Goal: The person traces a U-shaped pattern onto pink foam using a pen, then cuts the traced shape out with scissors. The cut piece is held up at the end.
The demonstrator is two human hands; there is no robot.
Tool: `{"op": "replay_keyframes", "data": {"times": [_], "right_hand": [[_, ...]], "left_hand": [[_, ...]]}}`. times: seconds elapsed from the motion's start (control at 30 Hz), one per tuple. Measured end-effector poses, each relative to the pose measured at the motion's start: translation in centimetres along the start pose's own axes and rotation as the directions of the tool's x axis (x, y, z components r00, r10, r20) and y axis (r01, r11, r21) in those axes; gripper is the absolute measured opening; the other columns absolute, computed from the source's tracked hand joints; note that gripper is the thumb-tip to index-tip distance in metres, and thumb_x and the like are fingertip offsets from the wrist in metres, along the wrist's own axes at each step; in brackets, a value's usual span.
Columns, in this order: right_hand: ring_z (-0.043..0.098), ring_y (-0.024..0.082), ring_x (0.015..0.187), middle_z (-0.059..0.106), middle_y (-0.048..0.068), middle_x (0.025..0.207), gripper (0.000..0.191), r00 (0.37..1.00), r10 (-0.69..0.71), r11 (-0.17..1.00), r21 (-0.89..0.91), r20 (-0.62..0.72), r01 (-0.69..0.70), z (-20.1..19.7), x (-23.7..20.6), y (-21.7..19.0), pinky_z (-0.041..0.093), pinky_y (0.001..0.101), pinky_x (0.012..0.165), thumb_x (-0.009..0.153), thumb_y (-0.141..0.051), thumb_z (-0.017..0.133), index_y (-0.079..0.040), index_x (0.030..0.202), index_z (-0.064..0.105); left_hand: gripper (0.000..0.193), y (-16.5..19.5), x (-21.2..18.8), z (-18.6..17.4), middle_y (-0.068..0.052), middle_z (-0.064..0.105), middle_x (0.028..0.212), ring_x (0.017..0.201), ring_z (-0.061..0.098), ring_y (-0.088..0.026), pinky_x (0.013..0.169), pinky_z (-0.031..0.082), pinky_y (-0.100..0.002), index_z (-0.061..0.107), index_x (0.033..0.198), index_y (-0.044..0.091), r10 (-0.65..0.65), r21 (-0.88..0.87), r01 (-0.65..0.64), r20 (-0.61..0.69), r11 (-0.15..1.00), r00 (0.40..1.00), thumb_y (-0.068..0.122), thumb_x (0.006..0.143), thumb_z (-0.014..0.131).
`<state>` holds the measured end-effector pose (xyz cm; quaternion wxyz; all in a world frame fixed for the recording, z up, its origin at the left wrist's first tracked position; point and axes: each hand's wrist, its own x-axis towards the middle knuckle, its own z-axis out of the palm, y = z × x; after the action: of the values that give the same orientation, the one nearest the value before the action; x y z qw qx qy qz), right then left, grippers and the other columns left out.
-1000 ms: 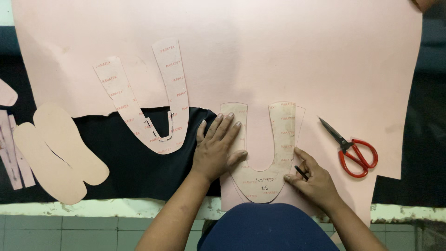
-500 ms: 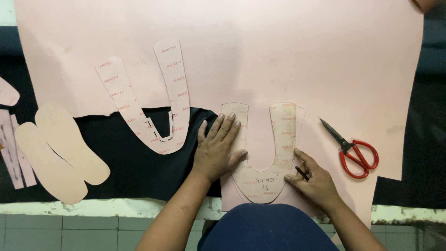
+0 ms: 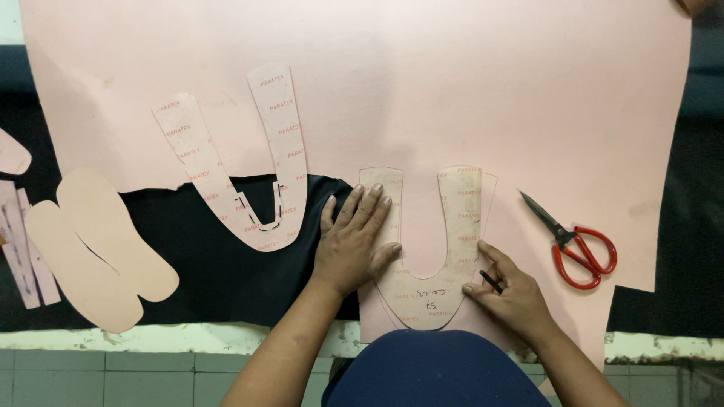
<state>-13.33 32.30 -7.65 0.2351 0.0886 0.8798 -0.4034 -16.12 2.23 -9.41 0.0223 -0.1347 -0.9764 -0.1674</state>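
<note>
A U-shaped cardboard pattern (image 3: 458, 218) lies on a large pink sheet (image 3: 422, 90) spread over a dark table. My left hand (image 3: 353, 241) presses flat on the pattern's left arm, fingers spread. My right hand (image 3: 509, 290) grips a thin dark pen (image 3: 491, 281) at the pattern's lower right edge, its tip against the outline. A faint drawn line runs along the pattern's right side.
A second U-shaped pattern (image 3: 234, 162) lies to the left, half on the sheet. Red-handled scissors (image 3: 575, 243) rest on the sheet at right. Two pink sole-shaped cutouts (image 3: 98, 245) and narrow strips (image 3: 23, 245) lie at the left. The table's worn front edge (image 3: 188, 335) runs below.
</note>
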Motion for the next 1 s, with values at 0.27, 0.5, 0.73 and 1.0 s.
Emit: {"op": "replay_keyframes", "data": {"times": [0.27,0.5,0.73,1.0], "right_hand": [[0.056,0.012,0.063,0.058,0.002,0.069,0.084,1.0,0.024,0.999,-0.021,0.009,-0.024,-0.14,-0.08,-0.26,0.049,0.0259,0.062,0.073,-0.023,0.084,-0.011,0.149,0.05],[0.057,0.012,0.062,0.059,0.002,0.068,0.086,0.999,0.043,0.998,-0.039,0.013,-0.043,-0.08,-0.07,-0.06,0.05,0.0259,0.061,0.072,-0.023,0.084,-0.012,0.15,0.049],[0.057,0.012,0.063,0.059,0.002,0.07,0.086,0.999,0.04,0.999,-0.006,0.029,-0.04,0.01,-0.2,-0.27,0.049,0.0254,0.062,0.074,-0.023,0.083,-0.009,0.15,0.048],[0.058,0.012,0.063,0.059,0.001,0.07,0.085,0.992,0.117,0.993,-0.004,0.039,-0.117,-0.11,-0.22,-0.87,0.049,0.0259,0.06,0.074,-0.022,0.083,-0.011,0.151,0.048]], "left_hand": [[0.076,-0.01,-0.14,0.03,-0.003,0.033,0.165,0.153,0.025,-0.023,0.124,0.006,-0.051,0.047,0.153,0.018,-0.001,0.006,0.001,0.007,1.0,1.0,0.065,0.094,0.049],[0.076,-0.02,-0.1,0.19,-0.004,0.032,0.166,0.153,0.025,-0.023,0.124,0.006,-0.052,0.046,0.153,0.017,0.01,0.016,-0.01,-0.014,1.0,1.0,0.065,0.095,0.049],[0.077,-0.01,-0.32,-0.07,-0.004,0.032,0.165,0.153,0.025,-0.023,0.123,0.006,-0.052,0.045,0.154,0.017,0.0,0.003,0.0,0.016,1.0,1.0,0.065,0.094,0.049],[0.076,-0.02,-0.11,0.01,-0.004,0.032,0.165,0.153,0.024,-0.023,0.123,0.005,-0.052,0.044,0.154,0.018,0.005,0.023,-0.006,0.011,1.0,1.0,0.065,0.094,0.049]]}}
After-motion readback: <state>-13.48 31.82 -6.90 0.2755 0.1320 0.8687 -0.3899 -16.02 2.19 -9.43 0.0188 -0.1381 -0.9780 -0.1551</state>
